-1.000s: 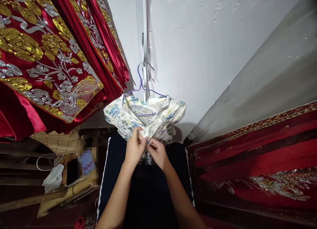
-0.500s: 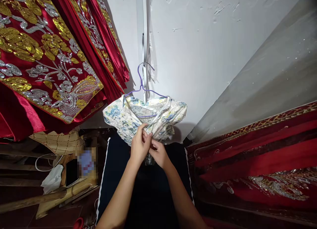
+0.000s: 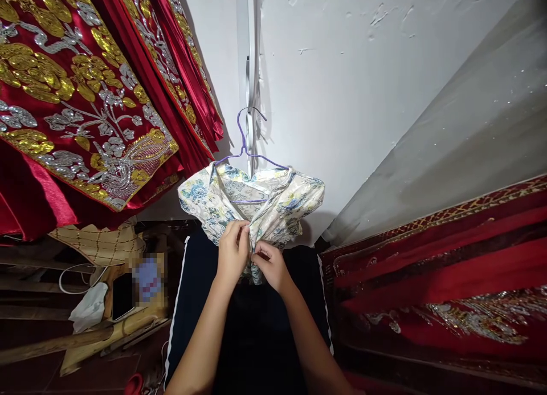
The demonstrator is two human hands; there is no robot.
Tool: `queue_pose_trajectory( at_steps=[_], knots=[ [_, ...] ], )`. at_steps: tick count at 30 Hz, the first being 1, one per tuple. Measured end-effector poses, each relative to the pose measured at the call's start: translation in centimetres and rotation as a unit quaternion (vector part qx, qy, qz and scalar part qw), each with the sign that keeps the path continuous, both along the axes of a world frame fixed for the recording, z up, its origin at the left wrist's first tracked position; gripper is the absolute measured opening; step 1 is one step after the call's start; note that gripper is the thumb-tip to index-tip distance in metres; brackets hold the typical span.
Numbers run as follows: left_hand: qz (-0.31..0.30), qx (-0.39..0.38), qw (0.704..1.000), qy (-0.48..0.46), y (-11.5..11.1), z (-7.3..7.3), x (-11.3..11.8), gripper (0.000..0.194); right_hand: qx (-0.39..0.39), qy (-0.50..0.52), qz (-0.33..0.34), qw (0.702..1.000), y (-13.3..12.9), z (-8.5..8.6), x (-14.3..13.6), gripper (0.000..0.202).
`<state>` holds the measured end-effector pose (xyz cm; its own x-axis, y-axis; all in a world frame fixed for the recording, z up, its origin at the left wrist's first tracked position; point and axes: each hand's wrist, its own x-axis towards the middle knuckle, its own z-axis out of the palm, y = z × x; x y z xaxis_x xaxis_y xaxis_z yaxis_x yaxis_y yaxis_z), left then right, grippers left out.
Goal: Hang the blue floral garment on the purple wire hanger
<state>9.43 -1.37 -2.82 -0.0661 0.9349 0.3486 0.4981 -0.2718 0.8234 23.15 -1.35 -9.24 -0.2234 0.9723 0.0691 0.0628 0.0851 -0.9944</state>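
A floral shirt [image 3: 293, 204], cream with blue and yellow flowers, hangs on a purple wire hanger [image 3: 244, 138] in front of me. Its V-shaped neck opening faces me, and the hanger's lower bar shows through it. My left hand [image 3: 233, 249] pinches the shirt's front edge just below the neckline. A little lower and to the right, my right hand [image 3: 271, 264] is closed on the front edge too, thumb and forefinger together. Whether a button lies between the fingers cannot be made out. The shirt's lower part falls between my hands over my dark trousers [image 3: 265, 326].
Red cloths with gold and silver embroidery [image 3: 106, 115] hang at the left. A wooden stool [image 3: 128, 324] at the lower left bears a dark phone [image 3: 123, 297] and white crumpled plastic [image 3: 89, 306]. More red embroidered fabric [image 3: 448, 281] lies at the right, by the white wall [image 3: 342, 87].
My hands have moved slightly apart, the left one shifting left and down. The front edges of the shirt now meet more closely between them. The hanger stays in place.
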Motion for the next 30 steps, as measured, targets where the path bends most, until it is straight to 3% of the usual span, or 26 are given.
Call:
queue_pose_trajectory(
  at_steps=[4, 7, 11, 18, 23, 30],
  knots=[
    [-0.027, 0.009, 0.999, -0.015, -0.1, 0.0, -0.1, 0.023, -0.004, 0.005, 0.003, 1.000, -0.1, 0.0, 0.1, 0.025],
    [-0.055, -0.021, 0.992, -0.109, -0.1, -0.3, 0.0, 0.022, -0.004, 0.007, 0.000, 1.000, -0.1, -0.2, 0.2, 0.025],
    [-0.090, -0.045, 0.944, -0.315, 0.2, -0.4, 0.7, 0.032, -0.013, 0.016, -0.001, 1.000, 0.0, -0.5, 0.4, 0.026],
    [-0.057, -0.104, 0.867, -0.484, 1.7, 1.1, 1.7, 0.035, 0.016, -0.002, -0.033, 0.999, 0.7, -0.7, 0.5, 0.028],
    [-0.038, -0.105, 0.838, -0.534, 3.7, 3.7, 1.8, 0.042, 0.034, -0.051, -0.066, 0.996, 2.2, -1.0, 0.8, 0.028],
    [-0.063, -0.006, 0.854, -0.516, 6.8, 10.2, 1.0, 0.042, 0.056, -0.086, -0.058, 0.993, 2.9, -0.3, 0.4, 0.031]
  ],
)
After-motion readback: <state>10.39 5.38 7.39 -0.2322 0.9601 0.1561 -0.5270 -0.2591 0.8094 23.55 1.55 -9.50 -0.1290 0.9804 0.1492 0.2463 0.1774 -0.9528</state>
